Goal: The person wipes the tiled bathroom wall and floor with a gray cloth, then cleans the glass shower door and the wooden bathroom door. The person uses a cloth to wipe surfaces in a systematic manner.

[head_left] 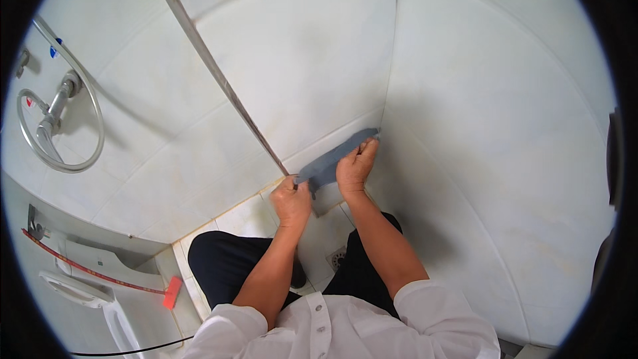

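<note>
A grey-blue cloth (337, 157) is stretched between my two hands, low against the white tiled wall near the corner. My left hand (291, 201) is closed on the cloth's left end, beside the foot of a vertical pipe. Further right and a little higher, my right hand (356, 167) grips the other end close to the corner seam. Part of the cloth hangs down between the hands. My fingertips are partly hidden behind it.
A metal pipe (219, 73) runs down the wall to the floor. At left are a shower mixer tap (58, 106) with a looped hose (100, 129) and a white appliance (100, 259) with a red-headed brush (172, 292). A floor drain (337, 258) lies between my knees.
</note>
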`<state>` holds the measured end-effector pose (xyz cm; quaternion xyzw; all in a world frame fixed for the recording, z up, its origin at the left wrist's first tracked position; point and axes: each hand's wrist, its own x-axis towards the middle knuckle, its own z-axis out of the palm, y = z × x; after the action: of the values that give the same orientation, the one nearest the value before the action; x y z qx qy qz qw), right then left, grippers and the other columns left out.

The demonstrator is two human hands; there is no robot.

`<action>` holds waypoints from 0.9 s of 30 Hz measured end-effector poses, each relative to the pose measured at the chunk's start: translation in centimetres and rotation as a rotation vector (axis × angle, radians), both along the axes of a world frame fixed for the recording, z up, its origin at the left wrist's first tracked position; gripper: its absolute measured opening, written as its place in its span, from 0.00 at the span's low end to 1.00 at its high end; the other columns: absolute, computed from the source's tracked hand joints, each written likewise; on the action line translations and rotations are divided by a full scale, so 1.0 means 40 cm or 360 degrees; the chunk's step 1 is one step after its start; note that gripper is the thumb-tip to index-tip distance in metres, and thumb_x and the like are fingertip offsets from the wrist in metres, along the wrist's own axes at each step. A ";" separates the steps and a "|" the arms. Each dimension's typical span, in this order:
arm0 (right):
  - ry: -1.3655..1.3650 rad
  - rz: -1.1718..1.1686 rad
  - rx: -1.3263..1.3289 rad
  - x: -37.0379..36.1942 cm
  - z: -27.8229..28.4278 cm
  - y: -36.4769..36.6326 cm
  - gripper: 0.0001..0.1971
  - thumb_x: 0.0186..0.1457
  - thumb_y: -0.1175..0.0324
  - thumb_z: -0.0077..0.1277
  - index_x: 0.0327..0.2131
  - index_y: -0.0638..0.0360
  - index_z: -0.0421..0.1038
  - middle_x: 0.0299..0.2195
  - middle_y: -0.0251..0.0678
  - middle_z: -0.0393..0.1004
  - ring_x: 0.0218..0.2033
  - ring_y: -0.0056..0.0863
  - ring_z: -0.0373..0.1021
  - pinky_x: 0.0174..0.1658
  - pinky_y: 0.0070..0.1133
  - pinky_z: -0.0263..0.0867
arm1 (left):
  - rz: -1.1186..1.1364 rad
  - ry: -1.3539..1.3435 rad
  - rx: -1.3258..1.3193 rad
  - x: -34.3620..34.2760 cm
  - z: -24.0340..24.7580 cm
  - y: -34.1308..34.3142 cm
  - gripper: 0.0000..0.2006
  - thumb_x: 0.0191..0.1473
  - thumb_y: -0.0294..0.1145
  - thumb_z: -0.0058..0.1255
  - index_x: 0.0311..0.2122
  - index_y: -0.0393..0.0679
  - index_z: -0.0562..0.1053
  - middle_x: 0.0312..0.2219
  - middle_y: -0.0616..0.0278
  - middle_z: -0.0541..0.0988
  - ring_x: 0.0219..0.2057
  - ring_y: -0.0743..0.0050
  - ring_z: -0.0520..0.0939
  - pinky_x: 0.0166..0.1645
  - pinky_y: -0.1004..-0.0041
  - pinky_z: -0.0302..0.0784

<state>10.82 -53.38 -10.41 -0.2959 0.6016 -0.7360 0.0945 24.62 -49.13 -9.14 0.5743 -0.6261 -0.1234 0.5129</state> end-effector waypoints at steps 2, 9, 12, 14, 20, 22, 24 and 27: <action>0.0247 -0.0077 -0.0209 -0.003 0.113 -0.012 0.08 0.57 0.83 0.44 0.41 0.68 0.64 0.38 0.49 0.67 0.41 0.49 0.66 0.49 0.37 0.63 | 0.0014 -0.0066 -0.0335 0.019 0.103 -0.017 0.05 0.49 0.28 0.63 0.27 0.37 0.80 0.17 0.50 0.77 0.18 0.63 0.79 0.26 0.66 0.73; 0.0944 -0.0463 -0.0801 -0.031 0.478 -0.093 0.11 0.51 0.84 0.49 0.40 0.65 0.68 0.37 0.48 0.66 0.40 0.49 0.61 0.46 0.39 0.58 | 0.0172 -0.0198 -0.0774 0.038 0.494 -0.065 0.10 0.47 0.29 0.65 0.21 0.39 0.74 0.17 0.53 0.77 0.18 0.53 0.77 0.26 0.64 0.72; 0.1047 -0.0616 -0.1019 -0.041 0.625 -0.122 0.13 0.52 0.80 0.52 0.43 0.64 0.70 0.40 0.46 0.67 0.42 0.47 0.61 0.49 0.37 0.57 | 0.0219 -0.0180 -0.0949 0.027 0.654 -0.077 0.15 0.48 0.35 0.65 0.22 0.34 0.74 0.14 0.48 0.71 0.16 0.71 0.67 0.26 0.67 0.68; 0.1091 -0.0667 -0.1149 -0.035 0.705 -0.128 0.15 0.53 0.74 0.55 0.46 0.64 0.70 0.43 0.45 0.66 0.44 0.46 0.60 0.51 0.38 0.55 | 0.0165 -0.0071 -0.0991 0.022 0.736 -0.082 0.15 0.51 0.35 0.65 0.24 0.32 0.77 0.12 0.60 0.69 0.19 0.83 0.64 0.25 0.73 0.65; 0.1366 -0.0545 -0.1315 0.054 0.757 -0.109 0.21 0.49 0.64 0.60 0.47 0.59 0.73 0.47 0.44 0.67 0.48 0.44 0.58 0.53 0.38 0.52 | 0.0078 0.0203 -0.0912 0.031 0.801 -0.080 0.15 0.52 0.33 0.67 0.21 0.34 0.76 0.13 0.66 0.72 0.19 0.86 0.66 0.24 0.77 0.64; 0.1356 -0.0506 -0.1308 0.048 0.743 -0.106 0.21 0.48 0.66 0.59 0.46 0.60 0.72 0.48 0.44 0.67 0.49 0.45 0.58 0.53 0.39 0.52 | 0.0038 0.0316 -0.0760 0.030 0.783 -0.074 0.15 0.53 0.33 0.67 0.21 0.35 0.76 0.14 0.67 0.74 0.19 0.85 0.66 0.25 0.77 0.64; 0.1302 -0.0547 -0.1213 0.021 0.737 -0.112 0.21 0.47 0.67 0.59 0.46 0.60 0.71 0.49 0.44 0.67 0.50 0.46 0.59 0.54 0.39 0.53 | 0.0068 0.0219 -0.0824 0.035 0.778 -0.075 0.16 0.50 0.38 0.70 0.28 0.34 0.78 0.16 0.69 0.73 0.21 0.83 0.68 0.26 0.76 0.65; 0.1180 -0.0698 -0.1070 -0.025 0.744 -0.133 0.20 0.50 0.65 0.61 0.46 0.58 0.70 0.49 0.43 0.66 0.50 0.45 0.60 0.54 0.40 0.54 | 0.0260 0.0029 -0.1028 0.027 0.792 -0.099 0.28 0.45 0.43 0.74 0.43 0.31 0.76 0.28 0.64 0.76 0.30 0.76 0.72 0.37 0.75 0.70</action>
<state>9.83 -58.69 19.35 -0.4169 0.3738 -0.7365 -0.3795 25.69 -53.09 22.52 0.4294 -0.5801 0.1179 0.6821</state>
